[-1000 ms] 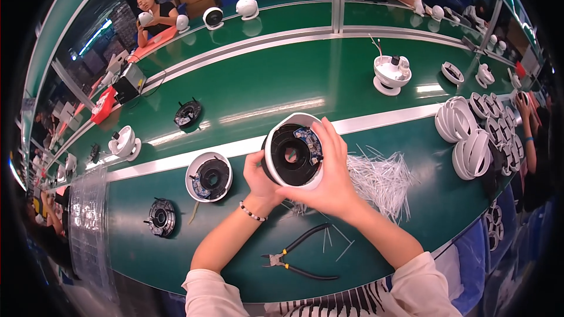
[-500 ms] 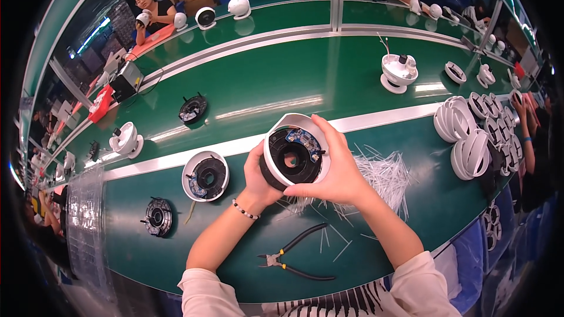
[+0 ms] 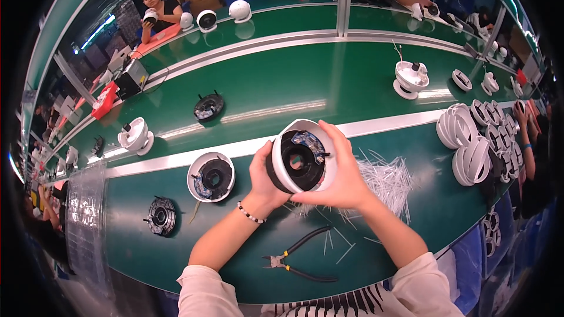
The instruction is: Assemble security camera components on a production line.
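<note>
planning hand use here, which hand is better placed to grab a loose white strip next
Right hand, probably: it is nearer the pile of thin white strips. The left hand is farther. Both hold the round housing, so the left would need to support it.

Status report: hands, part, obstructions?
Left hand, right hand gripping white-rimmed housing. Blue circuit board showing inside. No obstruction seen; pliers lie clear.

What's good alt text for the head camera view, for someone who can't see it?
A person's left hand and right hand hold a round white housing with a black insert and blue circuit board above a green workbench. Nearby lie black-handled pliers, loose white strips and a similar housing.
</note>
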Tool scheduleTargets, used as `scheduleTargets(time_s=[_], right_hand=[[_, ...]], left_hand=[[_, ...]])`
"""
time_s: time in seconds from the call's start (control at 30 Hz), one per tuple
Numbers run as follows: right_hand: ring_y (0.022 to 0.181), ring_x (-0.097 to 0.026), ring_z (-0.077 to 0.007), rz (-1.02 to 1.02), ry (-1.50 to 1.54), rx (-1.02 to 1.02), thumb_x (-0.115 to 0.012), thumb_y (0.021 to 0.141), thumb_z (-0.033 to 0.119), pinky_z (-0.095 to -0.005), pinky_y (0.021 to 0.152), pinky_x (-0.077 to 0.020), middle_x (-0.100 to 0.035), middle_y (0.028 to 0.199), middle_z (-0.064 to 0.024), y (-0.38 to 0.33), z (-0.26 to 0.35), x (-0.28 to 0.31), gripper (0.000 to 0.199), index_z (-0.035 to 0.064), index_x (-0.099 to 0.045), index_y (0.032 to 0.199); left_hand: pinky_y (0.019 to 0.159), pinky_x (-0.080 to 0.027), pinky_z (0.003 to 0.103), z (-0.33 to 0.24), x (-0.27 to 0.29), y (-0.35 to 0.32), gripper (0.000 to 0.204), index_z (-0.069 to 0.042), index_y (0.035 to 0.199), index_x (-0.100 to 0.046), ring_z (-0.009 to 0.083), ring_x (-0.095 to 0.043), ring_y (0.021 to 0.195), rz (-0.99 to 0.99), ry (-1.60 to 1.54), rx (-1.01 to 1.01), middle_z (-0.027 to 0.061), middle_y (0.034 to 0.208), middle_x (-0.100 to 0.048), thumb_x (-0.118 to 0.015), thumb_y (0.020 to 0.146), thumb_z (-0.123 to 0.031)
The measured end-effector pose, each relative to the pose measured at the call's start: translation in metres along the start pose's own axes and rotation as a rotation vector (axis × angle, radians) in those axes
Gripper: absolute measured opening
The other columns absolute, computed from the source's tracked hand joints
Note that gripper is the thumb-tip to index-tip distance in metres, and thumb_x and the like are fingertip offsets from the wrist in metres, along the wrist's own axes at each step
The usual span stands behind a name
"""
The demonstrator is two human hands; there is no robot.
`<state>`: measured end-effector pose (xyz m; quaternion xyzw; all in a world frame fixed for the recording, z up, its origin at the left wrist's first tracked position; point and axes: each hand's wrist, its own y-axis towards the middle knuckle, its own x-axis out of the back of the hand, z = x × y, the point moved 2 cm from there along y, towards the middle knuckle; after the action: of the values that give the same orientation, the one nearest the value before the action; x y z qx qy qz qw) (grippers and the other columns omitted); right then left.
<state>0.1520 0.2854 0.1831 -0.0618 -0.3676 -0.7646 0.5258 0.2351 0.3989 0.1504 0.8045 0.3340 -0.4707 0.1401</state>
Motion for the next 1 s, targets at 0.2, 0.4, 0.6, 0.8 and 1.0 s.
scheduleTargets(time_s=[0.2,0.4,0.6,0.8,1.0], right_hand=[[0.116,-0.032,-0.0339,0.08,-0.126,0.12,-0.083,0.041,0.036,-0.0401,0.097,-0.0273,-0.027,0.126,-0.0207,0.023,0.02,-0.002,0.113,0.0018,-0.021,0.129],[0.117,-0.028,-0.0391,0.056,-0.12,0.067,-0.081,0.039,0.049,-0.0452,0.097,-0.0267,-0.025,0.127,-0.0232,0.023,-0.01,-0.043,0.112,0.0021,-0.028,0.126],[0.117,-0.029,-0.0363,0.047,-0.096,0.137,-0.082,0.041,0.04,-0.0425,0.097,-0.0274,-0.026,0.128,-0.0211,0.045,0.022,-0.036,0.114,0.0001,-0.021,0.129],[0.117,-0.026,-0.0378,0.143,0.229,0.058,-0.083,0.041,0.037,-0.0449,0.096,-0.0275,-0.024,0.127,-0.0219,0.04,0.023,-0.015,0.113,0.0011,-0.021,0.129],[0.114,-0.027,-0.0406,-0.021,-0.232,0.113,-0.082,0.039,0.04,-0.0479,0.093,-0.0282,-0.021,0.127,-0.0236,0.014,0.045,-0.024,0.117,-0.0008,-0.02,0.129]], left_hand=[[0.087,-0.043,0.041,-0.02,-0.013,-0.003,0.048,-0.003,0.114,-0.045,0.0264,-0.051,0.101,0.185,-0.019,-0.108,0.0145,0.111,-0.051,-0.03,0.087,-0.038],[0.091,-0.04,0.038,-0.02,0.006,0.002,0.049,-0.001,0.116,-0.047,0.0254,-0.05,0.105,-0.111,0.022,-0.15,0.0135,0.115,-0.051,-0.027,0.084,-0.033],[0.087,-0.043,0.035,-0.044,0.0,-0.006,0.048,-0.003,0.114,-0.047,0.0229,-0.052,0.1,0.015,-0.001,-0.185,0.0119,0.11,-0.053,-0.029,0.082,-0.034],[0.084,-0.043,0.051,-0.048,-0.003,-0.005,0.055,-0.003,0.116,-0.044,0.0313,-0.053,0.097,0.13,-0.047,-0.018,0.0173,0.11,-0.051,-0.034,0.079,-0.043],[0.082,-0.047,0.036,-0.038,-0.013,-0.013,0.046,-0.005,0.12,-0.042,0.0239,-0.054,0.096,0.16,0.028,-0.095,0.0149,0.112,-0.051,-0.029,0.086,-0.032]])
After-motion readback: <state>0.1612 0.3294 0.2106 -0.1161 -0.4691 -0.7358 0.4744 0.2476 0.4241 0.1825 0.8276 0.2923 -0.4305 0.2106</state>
